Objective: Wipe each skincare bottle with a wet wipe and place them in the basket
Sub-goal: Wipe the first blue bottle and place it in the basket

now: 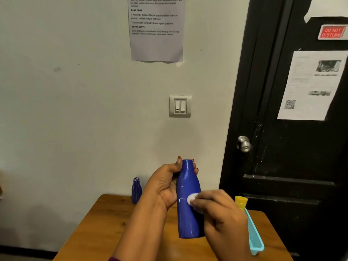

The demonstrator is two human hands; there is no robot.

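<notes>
Now the left hand (165, 185) grips the large blue bottle (186, 185) high up. Its thumb lies along the left of the neck and its fingers curl round behind, with the fingertips showing on the right side of the cap. The bottle stands nearly upright in that grip, lifted clear above the worktop (113, 223) with its base in the air.

The right hand (220, 210) pinches a small white wet wipe (191, 199) in its curled fingers and presses it against the right side of the bottle, about halfway down the body. A thin pale streak shows on the blue surface just left of the wipe.

A turquoise basket (255, 238) sits on the worktop behind the right hand, along the right edge. A yellow cap (241, 201) shows at its far end. The hand hides what is below the cap, so whether that item stands inside the basket cannot be told. A smaller dark blue bottle (136, 191) stands upright at the back of the worktop, left of the left hand and close to the wall.

A printed sheet (156, 29) hangs high on the wall, with a double light switch (180, 106) lower down. To the right is a black door (291, 157) with a metal knob (244, 144), a red sign (332, 32) and another paper (310, 85).
</notes>
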